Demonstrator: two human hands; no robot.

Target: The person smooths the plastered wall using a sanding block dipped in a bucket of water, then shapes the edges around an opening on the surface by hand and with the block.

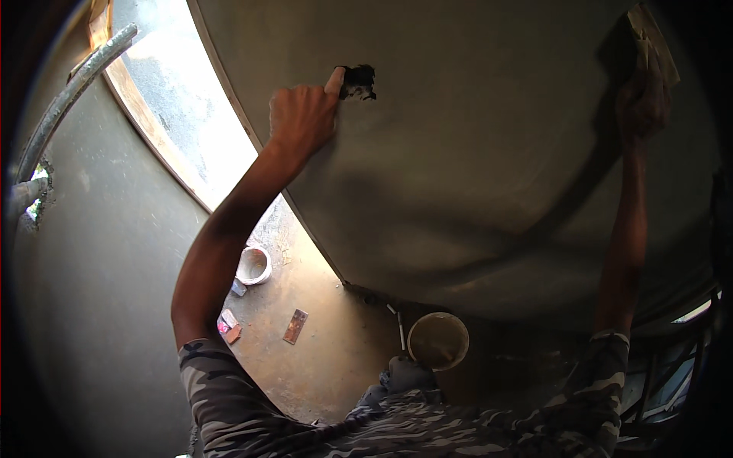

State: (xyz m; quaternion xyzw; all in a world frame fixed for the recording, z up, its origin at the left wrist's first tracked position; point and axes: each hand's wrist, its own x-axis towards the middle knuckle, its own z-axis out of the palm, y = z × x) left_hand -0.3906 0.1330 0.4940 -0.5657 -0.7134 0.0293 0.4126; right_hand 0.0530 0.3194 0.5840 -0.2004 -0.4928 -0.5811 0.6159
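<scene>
Left hand [301, 118] clenched in fist, thumb pressed at rim of dark ragged hole [359, 82] in grey plastered wall [473, 168]. Right hand [643, 103] raised high, gripping flat tan float [655, 42] against wall, long axis running up-left to down-right. Below on dusty floor [321, 343]: tan bucket [438, 340] by wall base, white bucket [253, 266], small reddish flat packet [295, 326]. Grey pipe [65, 103] far left.
</scene>
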